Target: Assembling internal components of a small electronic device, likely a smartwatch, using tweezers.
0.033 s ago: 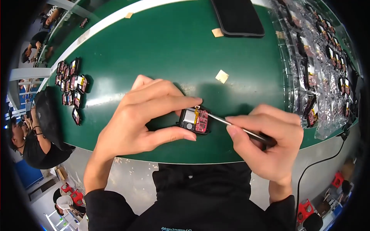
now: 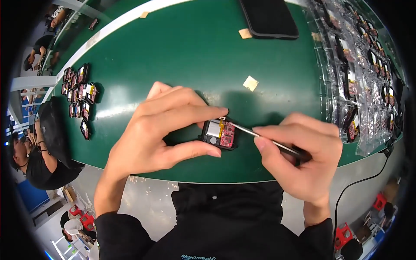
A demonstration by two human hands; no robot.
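Steadying a small black case on a green worktable, I pinch it between the thumb and extended fingers of my left hand, the index fingertip at its upper edge and the thumb along its lower edge. The open case lies near the table's front edge, in front of my torso, showing a red circuit board, a silver rectangular cell, a yellow strip between the 2, and a round silver disc below the cell. My right hand pinches a slim tool between thumb and index finger, the other fingers curled behind; its thin metal tip meets the board's upper right corner in view, though I cannot tell whether it touches. Beyond my hands lie 1 pale square and, near the far edge, a black phone with a tan piece beside it. At left sits a cluster of similar cases; at right, clear plastic trays hold many more. A co-worker in black sits past the table's left end.
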